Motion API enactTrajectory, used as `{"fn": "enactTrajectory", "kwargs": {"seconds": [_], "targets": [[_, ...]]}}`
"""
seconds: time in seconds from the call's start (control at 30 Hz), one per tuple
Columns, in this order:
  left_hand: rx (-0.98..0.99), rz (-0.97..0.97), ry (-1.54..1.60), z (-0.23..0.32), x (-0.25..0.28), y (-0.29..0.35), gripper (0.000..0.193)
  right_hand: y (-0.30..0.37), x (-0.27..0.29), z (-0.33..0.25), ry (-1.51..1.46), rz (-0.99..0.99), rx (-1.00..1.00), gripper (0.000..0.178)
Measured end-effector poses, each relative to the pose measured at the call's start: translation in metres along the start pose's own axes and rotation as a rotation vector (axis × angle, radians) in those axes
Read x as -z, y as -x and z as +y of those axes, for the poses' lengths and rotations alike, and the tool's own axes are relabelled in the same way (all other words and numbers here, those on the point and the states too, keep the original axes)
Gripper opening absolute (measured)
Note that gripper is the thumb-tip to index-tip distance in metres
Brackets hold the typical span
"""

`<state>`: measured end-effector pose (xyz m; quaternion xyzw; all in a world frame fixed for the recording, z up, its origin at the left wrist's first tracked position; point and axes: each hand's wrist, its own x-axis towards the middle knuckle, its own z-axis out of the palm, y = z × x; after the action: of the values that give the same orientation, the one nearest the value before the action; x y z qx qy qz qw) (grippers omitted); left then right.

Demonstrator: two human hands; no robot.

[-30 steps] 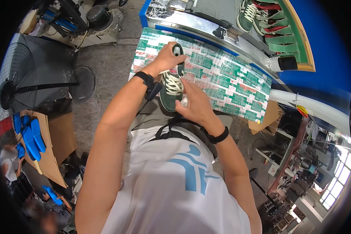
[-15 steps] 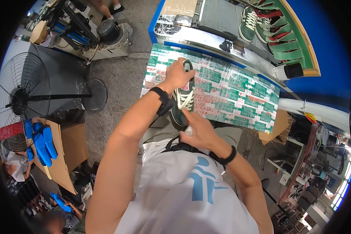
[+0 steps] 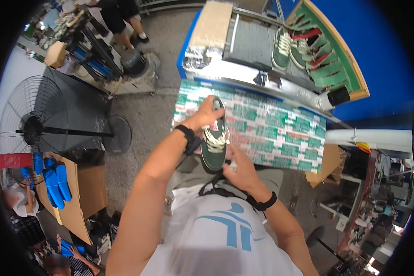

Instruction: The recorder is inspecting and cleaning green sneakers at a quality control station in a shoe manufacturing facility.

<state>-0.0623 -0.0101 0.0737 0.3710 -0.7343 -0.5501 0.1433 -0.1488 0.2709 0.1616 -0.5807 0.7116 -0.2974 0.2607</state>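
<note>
Clamping the shoe [image 3: 213,156] by its collar over the near edge of the counter [image 3: 271,133], your left grip [image 3: 206,114] steadies it; your right grip [image 3: 241,172], beside the toe, can't be read. Laces [image 3: 214,141] are threaded; what's left is unclear.

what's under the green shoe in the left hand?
Green shoe: heel end over the green-and-white surface, toe over the trousers. Its underside and whatever it covers are hidden.

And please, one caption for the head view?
Left hand holding a green shoe, right hand close beside it, fan at left.
</note>
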Motion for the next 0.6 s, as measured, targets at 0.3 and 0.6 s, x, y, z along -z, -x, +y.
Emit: {"fn": "enactTrajectory", "kwargs": {"seconds": [0.3,0.6], "targets": [[0.359,0.007,0.914,-0.013,0.044,0.055,0.057,-0.050,-0.053,0.016,-0.373,-0.084,-0.219,0.047],[0.428,0.361,0.740,-0.023,0.036,0.110,0.061,-0.078,-0.023,0.075,-0.061,0.118,-0.092,0.052]]}}
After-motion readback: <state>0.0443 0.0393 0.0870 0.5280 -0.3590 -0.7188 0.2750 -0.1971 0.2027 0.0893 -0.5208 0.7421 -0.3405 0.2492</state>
